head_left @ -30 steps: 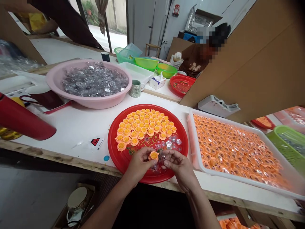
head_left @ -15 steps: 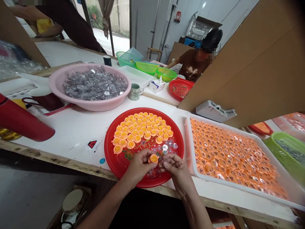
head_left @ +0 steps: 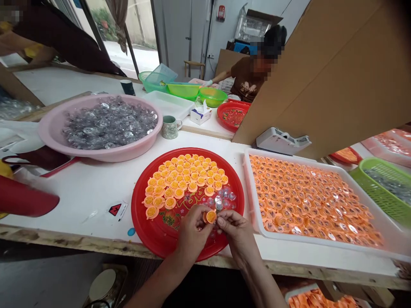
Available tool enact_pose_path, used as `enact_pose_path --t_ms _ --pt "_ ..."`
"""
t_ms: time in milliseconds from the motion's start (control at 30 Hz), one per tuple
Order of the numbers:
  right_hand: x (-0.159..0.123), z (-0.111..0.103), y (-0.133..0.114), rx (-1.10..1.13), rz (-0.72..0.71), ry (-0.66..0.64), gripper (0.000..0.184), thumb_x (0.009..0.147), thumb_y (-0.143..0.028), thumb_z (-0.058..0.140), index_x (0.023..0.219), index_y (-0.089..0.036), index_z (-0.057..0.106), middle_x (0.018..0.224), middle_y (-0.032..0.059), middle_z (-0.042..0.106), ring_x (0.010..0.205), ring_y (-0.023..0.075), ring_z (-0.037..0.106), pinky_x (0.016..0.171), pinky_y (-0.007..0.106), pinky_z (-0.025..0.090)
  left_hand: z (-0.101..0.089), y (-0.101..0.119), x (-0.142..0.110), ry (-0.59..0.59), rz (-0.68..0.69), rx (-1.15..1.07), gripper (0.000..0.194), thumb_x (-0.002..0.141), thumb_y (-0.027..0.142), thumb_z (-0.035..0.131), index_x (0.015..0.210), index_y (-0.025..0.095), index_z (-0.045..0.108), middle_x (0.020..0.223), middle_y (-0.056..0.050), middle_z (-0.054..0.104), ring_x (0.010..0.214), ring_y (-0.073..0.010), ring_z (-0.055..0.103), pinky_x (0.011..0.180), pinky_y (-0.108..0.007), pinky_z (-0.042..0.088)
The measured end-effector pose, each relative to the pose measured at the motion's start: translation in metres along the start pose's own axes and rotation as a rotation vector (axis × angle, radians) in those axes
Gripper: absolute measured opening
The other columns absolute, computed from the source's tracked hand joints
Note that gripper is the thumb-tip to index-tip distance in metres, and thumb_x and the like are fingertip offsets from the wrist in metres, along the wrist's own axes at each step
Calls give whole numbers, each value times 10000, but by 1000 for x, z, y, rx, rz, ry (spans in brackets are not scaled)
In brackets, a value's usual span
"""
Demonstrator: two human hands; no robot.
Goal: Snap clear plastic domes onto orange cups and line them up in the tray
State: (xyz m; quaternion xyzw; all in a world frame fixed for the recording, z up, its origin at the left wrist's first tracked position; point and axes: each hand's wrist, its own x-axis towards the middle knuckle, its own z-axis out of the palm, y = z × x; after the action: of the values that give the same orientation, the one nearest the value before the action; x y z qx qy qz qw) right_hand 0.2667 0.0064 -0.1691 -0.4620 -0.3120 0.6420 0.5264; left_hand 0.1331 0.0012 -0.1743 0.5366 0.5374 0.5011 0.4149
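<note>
My left hand (head_left: 192, 235) pinches a small orange cup-shaped piece (head_left: 211, 217), its yellow-orange round face turned up. Close against the piece's right side are the pinched fingers of my right hand (head_left: 238, 233); whatever they hold is too small to make out. Both hands hover over the near part of a round red tray (head_left: 138, 214). Rows of similar orange pieces (head_left: 183, 176) cover the tray's far half. Small clear, shiny domed pieces (head_left: 218, 202) lie on its right side, just beyond my right hand.
A white bin (head_left: 253, 205) full of orange pieces stands at right, beside a cardboard partition (head_left: 308, 85). At left are a pink basin (head_left: 48, 137) of clear pieces, a mug (head_left: 170, 128) and a red cylinder (head_left: 28, 196). A co-worker (head_left: 247, 77) sits beyond the partition.
The orange piece has tilted in my left hand, and my right fingers have come closer to its side. The view has shifted a little. The co-worker's arm now reaches toward the green bowls.
</note>
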Motion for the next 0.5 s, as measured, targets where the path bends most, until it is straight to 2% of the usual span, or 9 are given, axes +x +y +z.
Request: enact_pose_path --t_ms 167,300,400,500 --pt "6 0 -1 -234 -100 119 207 638 -309 835 748 -195 701 684 0 692 609 143 611 622 276 499 -2 6 4 -94 130 10 208 801 130 586 973 216 665 1024 -82 661 963 -221 652 788 -317 559" --pt "1 -1 -3 -498 -243 174 136 709 -294 774 773 -208 690 749 16 702 693 179 639 661 299 514 -10 15 6 -244 -12 -154 177 819 164 609 984 211 653 983 -60 689 881 -194 685 789 -305 564" --pt "-5 1 -4 -568 -308 130 90 755 -282 734 774 -215 676 744 15 693 677 174 639 648 290 520 -18 19 5 -219 -45 -222 99 834 204 628 920 206 678 950 -46 705 902 -190 686 824 -294 550" --pt "-13 6 -7 -559 -318 60 61 774 -255 718 796 -218 676 765 16 691 675 170 647 644 279 533 -26 21 1 -157 11 -223 116 838 185 629 928 220 693 990 -41 714 938 -186 684 842 -286 547"
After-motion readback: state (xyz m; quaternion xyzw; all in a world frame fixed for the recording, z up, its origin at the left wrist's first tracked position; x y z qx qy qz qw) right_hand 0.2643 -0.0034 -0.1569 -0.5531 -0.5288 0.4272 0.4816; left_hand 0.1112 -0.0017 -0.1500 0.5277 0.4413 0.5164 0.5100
